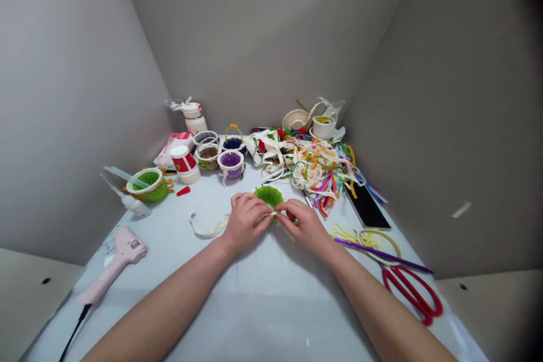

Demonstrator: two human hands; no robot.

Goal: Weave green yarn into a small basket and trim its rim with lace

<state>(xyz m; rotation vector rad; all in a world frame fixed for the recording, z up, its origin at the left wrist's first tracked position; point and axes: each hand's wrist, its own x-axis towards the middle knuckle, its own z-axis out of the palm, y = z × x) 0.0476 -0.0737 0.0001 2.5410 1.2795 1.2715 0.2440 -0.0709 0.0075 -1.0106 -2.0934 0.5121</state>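
Left hand [246, 218], right hand [303, 225] pinch perhaps lacy trim [274, 213]; round green basket [270, 196] beyond.

Glue gun [115, 267] left, basket [269, 195] ahead, scissors [409, 288] right (phone [368, 206] behind these).

Clocked from the two hands [248, 218]: six small baskets [232, 172] (two of them green), with four at eleven, one at nine, one at the centre; one phone [368, 206] at three; one pair of scissors [399, 283] at four; one glue gun [112, 268] at eight.
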